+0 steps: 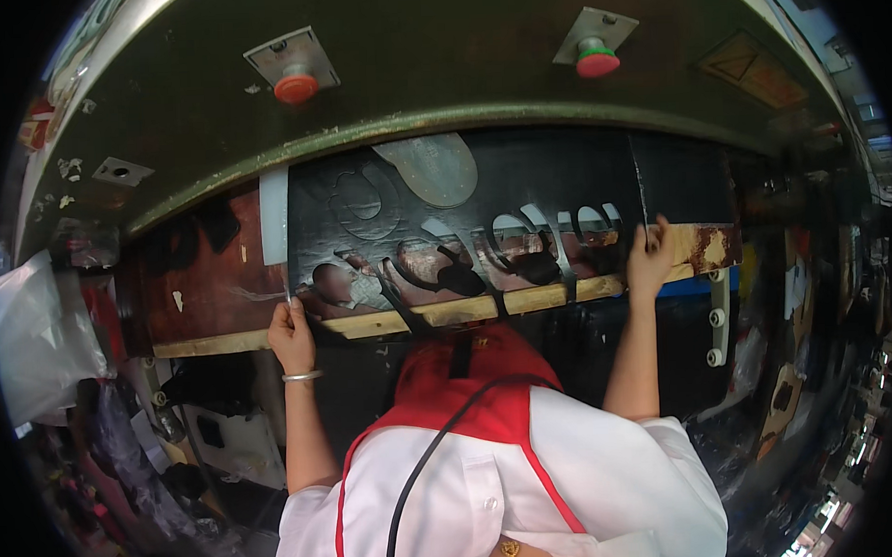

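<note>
A black sheet [550, 172] with several curved holes along its near side lies across the wooden work board [208, 343]. At the sheet's near left corner, the fingers of my left hand [291, 341] are pinched on its edge. My right hand [650, 262] grips the right edge a little farther back, thumb and fingers closed. Narrow black strips between the holes hang over the board's front edge. A grey sole-shaped piece [432, 171] rests on the far part of the sheet, next to a curved outline in the material.
Above the board is a green machine beam [448, 53] bearing a red push button [296, 85] and another red button with a green collar [597, 59]. Dark scraps [218, 223] lie on the board at left. Clear plastic bags [45, 332] hang at far left.
</note>
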### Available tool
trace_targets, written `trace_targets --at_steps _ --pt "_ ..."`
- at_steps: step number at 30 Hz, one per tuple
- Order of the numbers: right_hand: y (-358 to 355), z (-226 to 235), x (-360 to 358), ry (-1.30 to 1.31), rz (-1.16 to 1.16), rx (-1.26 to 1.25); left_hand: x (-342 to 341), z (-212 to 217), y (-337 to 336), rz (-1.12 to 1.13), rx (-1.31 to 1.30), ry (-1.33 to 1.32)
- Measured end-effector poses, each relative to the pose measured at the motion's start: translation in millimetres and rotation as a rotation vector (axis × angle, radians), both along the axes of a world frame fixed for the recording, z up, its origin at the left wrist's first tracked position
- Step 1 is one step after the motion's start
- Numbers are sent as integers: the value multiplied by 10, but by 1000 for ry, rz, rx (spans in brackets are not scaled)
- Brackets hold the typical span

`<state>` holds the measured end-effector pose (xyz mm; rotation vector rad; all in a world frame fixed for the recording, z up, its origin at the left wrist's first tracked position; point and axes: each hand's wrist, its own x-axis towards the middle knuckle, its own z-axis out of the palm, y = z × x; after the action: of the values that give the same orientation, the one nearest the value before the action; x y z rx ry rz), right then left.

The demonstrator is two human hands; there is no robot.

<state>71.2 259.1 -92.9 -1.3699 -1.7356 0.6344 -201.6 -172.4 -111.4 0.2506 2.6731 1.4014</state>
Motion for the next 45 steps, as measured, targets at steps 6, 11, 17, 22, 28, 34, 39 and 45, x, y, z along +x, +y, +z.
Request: trace_targets --at_steps 6,11,17,22,28,34,39,45 --pt "-1211 257 -1305 -257 992 142 357 154 -226 -142 -409 -16" --pt "-1672 186 -1198 -57 878 89 875 102 -485 -48 -355 9" --pt "-1334 433 -842 633 662 -797 1114 15 -731 -22 -180 -59" --pt "-1191 576 -550 -52 548 -152 1073 35 -695 -61 -192 -18" --pt "-1035 62 -729 -247 686 212 857 51 -446 -31 -196 36" --pt "-307 647 -1331 78 582 469 341 51 -47 -13 -241 111" --pt "173 1169 -1778 33 482 560 -219 13 295 -11 -316 168" --pt "225 954 -1825 148 549 540 -880 -63 618 -67 -486 399"
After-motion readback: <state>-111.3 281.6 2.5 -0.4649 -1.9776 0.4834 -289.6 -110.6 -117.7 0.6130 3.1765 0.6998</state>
